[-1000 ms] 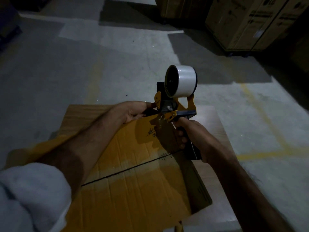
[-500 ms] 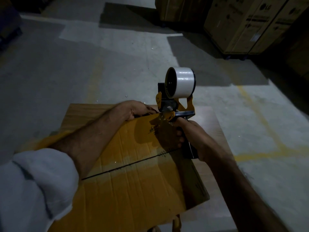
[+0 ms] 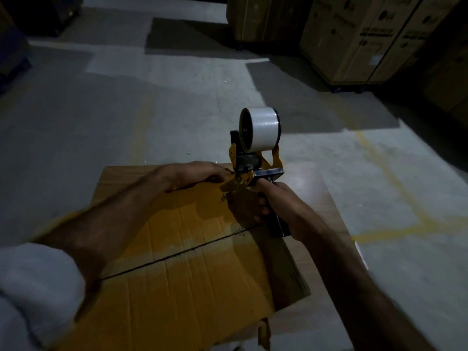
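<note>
Our right hand (image 3: pixel 278 206) grips the handle of the tape dispenser (image 3: pixel 249 164), held upright over the far edge of the cardboard box (image 3: pixel 182 279). Our left hand (image 3: pixel 192 173) touches its front; in this dim light we cannot tell whether those fingers pinch tape.

The tape gun (image 3: pixel 253 171) has a yellow frame and a black handle, with a full white roll (image 3: pixel 263 131) on its hub at the top. It stands nearly upright, nose down on the far edge of the box (image 3: pixel 182 274). The right hand (image 3: pixel 281 206) grips the handle, and the left hand (image 3: pixel 192 174) pinches at the nose. The box is yellow-brown corrugated cardboard with its flaps shut. A dark seam runs across its top from near left to far right. It lies flat and covers most of the tabletop (image 3: pixel 319 198), just short of the far edge.
</note>
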